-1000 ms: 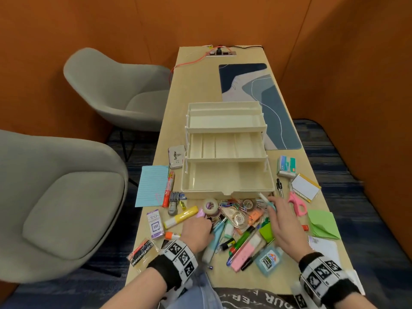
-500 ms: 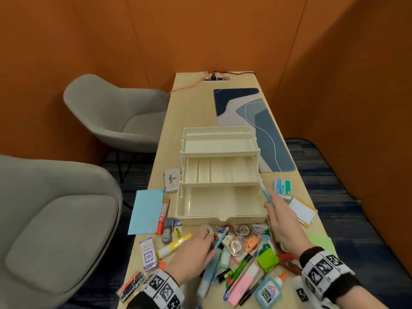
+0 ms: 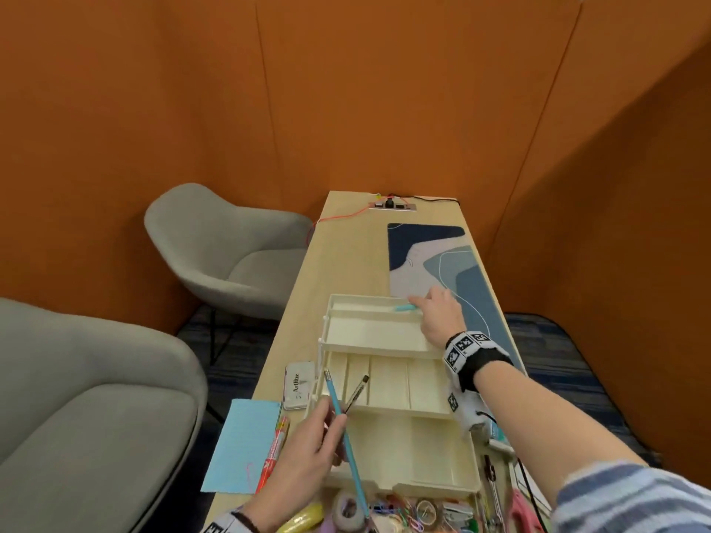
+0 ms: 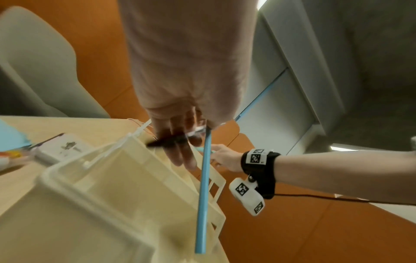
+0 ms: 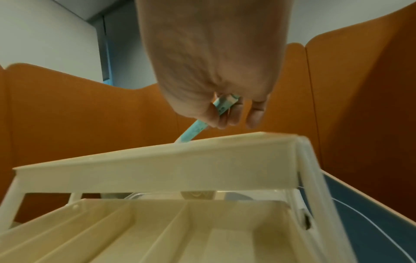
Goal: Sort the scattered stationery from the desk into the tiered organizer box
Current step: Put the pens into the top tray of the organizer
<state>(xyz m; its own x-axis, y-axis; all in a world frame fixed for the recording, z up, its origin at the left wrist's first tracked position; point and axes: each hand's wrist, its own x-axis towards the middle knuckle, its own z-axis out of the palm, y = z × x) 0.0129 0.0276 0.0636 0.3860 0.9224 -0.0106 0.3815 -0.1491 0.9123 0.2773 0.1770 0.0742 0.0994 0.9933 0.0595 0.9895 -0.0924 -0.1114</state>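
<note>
The worktop (image 3: 348, 240) runs up the frame's middle. On it: a power strip (image 3: 392, 206) at top, a blue mat (image 3: 434, 263) upper right, the organizer (image 3: 384, 402) in the centre, a white tin (image 3: 299, 384) and blue paper (image 3: 246, 444) left, mixed stationery (image 3: 408, 511) at bottom.

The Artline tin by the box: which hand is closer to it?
Left. The left hand hovers just beside the tin, holding pencils; the right hand is across the box at its top tier.
</note>
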